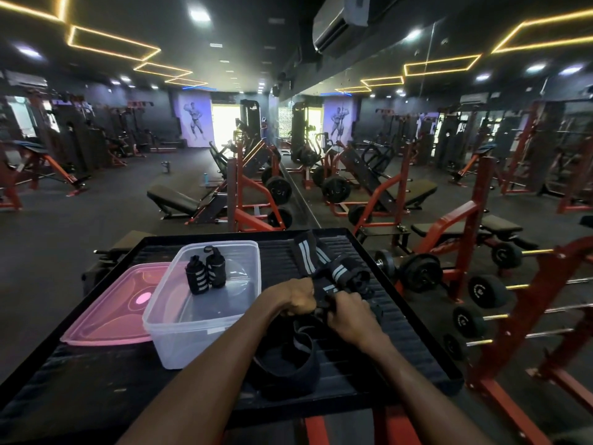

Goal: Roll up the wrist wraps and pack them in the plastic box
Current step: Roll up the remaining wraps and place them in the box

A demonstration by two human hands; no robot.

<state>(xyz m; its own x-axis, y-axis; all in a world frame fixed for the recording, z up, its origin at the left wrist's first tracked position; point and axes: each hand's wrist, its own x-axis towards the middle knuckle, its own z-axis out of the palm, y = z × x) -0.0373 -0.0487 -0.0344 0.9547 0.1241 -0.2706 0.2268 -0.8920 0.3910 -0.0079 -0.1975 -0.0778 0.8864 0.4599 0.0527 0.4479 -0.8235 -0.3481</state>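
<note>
Two hands are working in the middle of a black table [401,319]. The left hand [296,298] has its fingers curled tight around a black wrist wrap [324,292] with grey stripes. The right hand [348,316] also has its fingers curled down on the same wrap, just beside the left hand. The wrap is only partly rolled. Its loose end trails back toward the person in a floppy loop [285,358].

One more flat wrap [305,250] lies farther back on the table, and some rolled pieces [349,273] sit beside it.

One clear plastic box [179,329] sits to the left of the hands. Two rolled wraps [205,273] stand side by side inside it. One pink lid [109,316] lies flat on the table, left of the box and touching it.
</note>
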